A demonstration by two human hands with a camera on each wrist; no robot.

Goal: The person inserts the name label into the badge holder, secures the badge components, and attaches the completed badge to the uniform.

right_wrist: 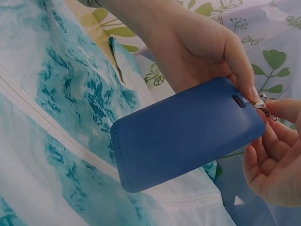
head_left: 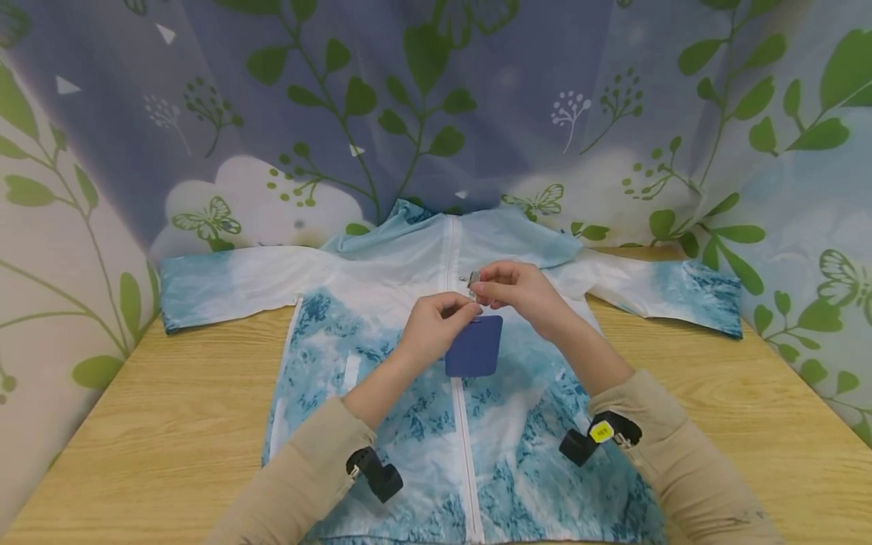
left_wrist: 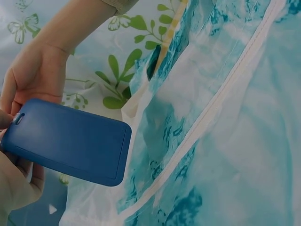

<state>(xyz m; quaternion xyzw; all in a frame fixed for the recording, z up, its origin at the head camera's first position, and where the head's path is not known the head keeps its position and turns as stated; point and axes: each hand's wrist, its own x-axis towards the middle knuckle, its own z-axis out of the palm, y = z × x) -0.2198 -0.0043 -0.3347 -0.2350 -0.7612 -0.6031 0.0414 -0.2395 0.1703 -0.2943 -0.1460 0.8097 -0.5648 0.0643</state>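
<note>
A blue badge holder (head_left: 474, 348) with a slot at its top hangs below both hands, over the front of a blue-and-white zip jacket (head_left: 409, 446). My left hand (head_left: 432, 327) pinches the fitting at the slot between thumb and index finger. Just above and to the right, my right hand (head_left: 521, 291) pinches a small metal clip (head_left: 474, 278) with thumb and fingers. In the right wrist view the metal hardware (right_wrist: 264, 107) shows between the two hands' fingertips, right beside the holder's slot.
The jacket lies spread on a wooden table (head_left: 722, 409), its sleeves (head_left: 232, 288) stretched to both sides and its white zipper (head_left: 466, 469) running down the middle. A leaf-patterned cloth (head_left: 436, 98) hangs behind and along both sides.
</note>
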